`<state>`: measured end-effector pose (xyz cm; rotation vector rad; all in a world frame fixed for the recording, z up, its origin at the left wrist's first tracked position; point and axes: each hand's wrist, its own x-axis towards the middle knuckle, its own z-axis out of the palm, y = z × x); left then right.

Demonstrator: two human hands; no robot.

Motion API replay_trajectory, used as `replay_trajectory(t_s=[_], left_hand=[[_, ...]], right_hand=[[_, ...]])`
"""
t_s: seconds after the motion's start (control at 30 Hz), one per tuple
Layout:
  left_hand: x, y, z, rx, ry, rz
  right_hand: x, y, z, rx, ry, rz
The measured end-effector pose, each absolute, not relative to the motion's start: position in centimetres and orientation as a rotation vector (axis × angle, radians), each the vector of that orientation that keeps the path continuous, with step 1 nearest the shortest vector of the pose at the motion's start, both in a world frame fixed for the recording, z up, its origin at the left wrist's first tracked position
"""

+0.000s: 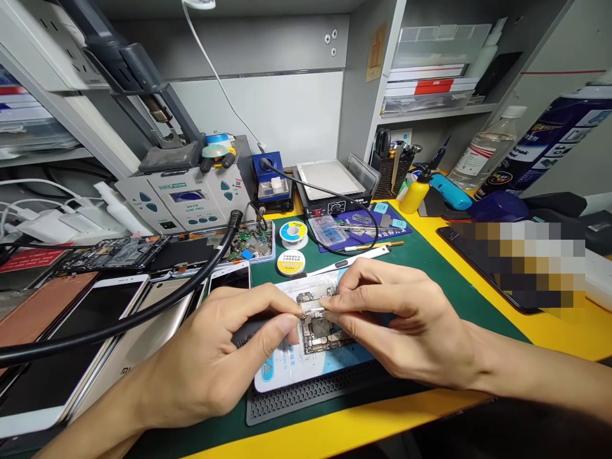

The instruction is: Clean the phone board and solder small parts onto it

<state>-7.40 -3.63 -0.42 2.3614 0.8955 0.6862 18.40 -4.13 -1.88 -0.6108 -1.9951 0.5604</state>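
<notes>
A small phone circuit board (321, 326) lies on a white and blue card (282, 371), which rests on a dark perforated mat (296, 400). My left hand (239, 347) is at the board's left edge, thumb and index finger pinched together around something too small to make out. From the right, my right hand (401, 319) reaches over the board's upper part, its fingertips closed on a thin, light strip-like piece that spans the gap between the two hands. The fingers hide the ends of this piece and part of the board.
Phones (76, 344) lie at the left, crossed by a thick black hose (191, 284). Behind stand a hot air station (191, 197), solder spools (291, 262), a heating plate (329, 178) and a tool holder (394, 169). A black phone (478, 271) is at the right.
</notes>
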Motion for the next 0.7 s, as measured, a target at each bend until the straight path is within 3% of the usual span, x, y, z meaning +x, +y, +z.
replay_trajectory(t_s=[0.7], left_hand=[[-7.26, -3.6, -0.17, 2.298, 0.871, 0.684]], right_hand=[[18.35, -4.0, -1.35, -0.631, -2.088, 0.544]])
